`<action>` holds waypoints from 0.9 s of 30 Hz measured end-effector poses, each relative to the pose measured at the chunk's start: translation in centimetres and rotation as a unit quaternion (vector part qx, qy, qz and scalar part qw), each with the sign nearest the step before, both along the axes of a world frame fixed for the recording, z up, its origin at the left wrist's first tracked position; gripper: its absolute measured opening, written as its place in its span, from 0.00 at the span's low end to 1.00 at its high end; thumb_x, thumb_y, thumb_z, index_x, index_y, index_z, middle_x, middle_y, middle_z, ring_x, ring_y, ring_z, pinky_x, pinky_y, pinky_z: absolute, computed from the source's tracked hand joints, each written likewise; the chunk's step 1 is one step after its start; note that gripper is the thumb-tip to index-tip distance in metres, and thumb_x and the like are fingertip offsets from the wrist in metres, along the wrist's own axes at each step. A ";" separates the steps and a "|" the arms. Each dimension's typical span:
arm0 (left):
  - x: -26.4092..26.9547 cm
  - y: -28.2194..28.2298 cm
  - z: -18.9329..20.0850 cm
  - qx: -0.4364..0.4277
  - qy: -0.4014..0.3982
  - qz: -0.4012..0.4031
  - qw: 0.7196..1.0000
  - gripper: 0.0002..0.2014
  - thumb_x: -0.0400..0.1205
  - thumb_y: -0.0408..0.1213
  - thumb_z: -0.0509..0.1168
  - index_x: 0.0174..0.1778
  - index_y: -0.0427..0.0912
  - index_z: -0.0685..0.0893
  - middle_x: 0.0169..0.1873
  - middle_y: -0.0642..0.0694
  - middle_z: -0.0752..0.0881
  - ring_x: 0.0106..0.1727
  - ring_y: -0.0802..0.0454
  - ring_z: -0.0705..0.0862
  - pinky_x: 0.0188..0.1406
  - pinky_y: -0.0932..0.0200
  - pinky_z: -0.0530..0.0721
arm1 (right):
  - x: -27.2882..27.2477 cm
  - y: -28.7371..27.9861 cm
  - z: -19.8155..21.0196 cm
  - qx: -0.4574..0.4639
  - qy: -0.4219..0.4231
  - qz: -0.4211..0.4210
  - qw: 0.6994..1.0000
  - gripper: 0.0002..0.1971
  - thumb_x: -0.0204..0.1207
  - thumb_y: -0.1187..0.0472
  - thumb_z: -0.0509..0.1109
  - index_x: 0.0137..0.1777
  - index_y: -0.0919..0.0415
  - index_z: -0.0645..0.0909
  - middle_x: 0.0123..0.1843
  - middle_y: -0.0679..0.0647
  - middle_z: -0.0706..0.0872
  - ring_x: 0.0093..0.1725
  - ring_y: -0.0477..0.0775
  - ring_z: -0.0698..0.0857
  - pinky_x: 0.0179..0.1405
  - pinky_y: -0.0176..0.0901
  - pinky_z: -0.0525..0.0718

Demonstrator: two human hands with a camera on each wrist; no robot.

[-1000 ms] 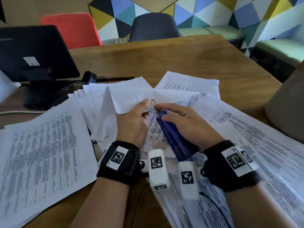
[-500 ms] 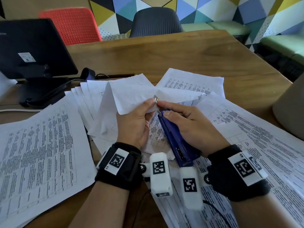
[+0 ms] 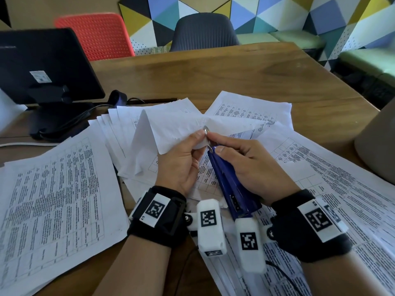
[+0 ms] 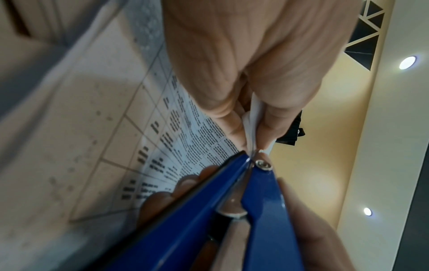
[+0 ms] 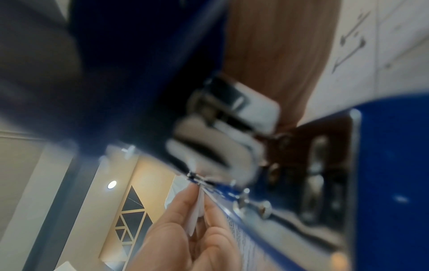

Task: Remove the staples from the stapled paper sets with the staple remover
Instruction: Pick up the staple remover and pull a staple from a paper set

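The paper set (image 3: pixel 171 129) is lifted up off the table (image 3: pixel 224 73), right over the middle of the loose sheets (image 3: pixel 53 189) spread across it. Left hand (image 3: pixel 181 161) has the set's corner pinched between thumb and fingers, pretty tight in the left wrist view. The blue remover (image 3: pixel 226 182) is in the right hand (image 3: pixel 250 165), fingers wrapped round the body, metal tip touching that pinched corner just beside the left thumb. Can't make out the staple itself. Left of the set there's a black monitor (image 3: pixel 47 65), and past the set, behind the table, a red chair (image 3: pixel 96 33) and a grey chair (image 3: pixel 203 30).
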State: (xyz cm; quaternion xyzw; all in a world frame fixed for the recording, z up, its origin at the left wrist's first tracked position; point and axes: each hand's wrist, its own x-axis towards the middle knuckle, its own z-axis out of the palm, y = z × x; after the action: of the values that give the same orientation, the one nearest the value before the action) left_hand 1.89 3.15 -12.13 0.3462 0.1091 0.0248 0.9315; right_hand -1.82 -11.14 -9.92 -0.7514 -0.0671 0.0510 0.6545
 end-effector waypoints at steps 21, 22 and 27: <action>0.2 -0.2 0.5 0.024 0.012 -0.038 0.999 0.12 0.81 0.20 0.69 0.60 0.22 0.86 0.45 0.38 0.92 0.45 0.51 0.93 0.43 0.63 0.90 | -0.3 0.2 0.5 -0.023 0.021 -0.026 0.999 0.17 0.90 0.61 0.65 0.72 0.45 0.88 0.56 0.42 0.95 0.60 0.61 0.92 0.63 0.52 0.89; 0.2 -0.1 0.3 0.017 0.012 -0.032 0.999 0.17 0.80 0.20 0.70 0.65 0.20 0.83 0.47 0.37 0.91 0.46 0.50 0.92 0.44 0.63 0.90 | -0.3 0.3 0.4 -0.027 0.016 -0.025 0.999 0.17 0.90 0.61 0.65 0.72 0.45 0.88 0.56 0.41 0.95 0.57 0.57 0.93 0.62 0.51 0.89; 0.3 0.1 0.2 0.007 0.012 -0.042 0.999 0.16 0.82 0.20 0.69 0.66 0.23 0.83 0.46 0.37 0.92 0.45 0.51 0.93 0.42 0.64 0.90 | -0.3 0.2 0.6 -0.032 0.008 -0.025 0.999 0.17 0.89 0.61 0.65 0.70 0.43 0.88 0.56 0.40 0.95 0.63 0.57 0.91 0.66 0.51 0.87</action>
State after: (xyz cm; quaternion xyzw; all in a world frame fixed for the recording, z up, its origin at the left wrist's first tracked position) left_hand 2.20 3.26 -11.95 0.3570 0.1054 -0.0177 0.9280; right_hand -2.17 -10.90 -9.28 -0.7727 -0.0416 0.0426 0.6320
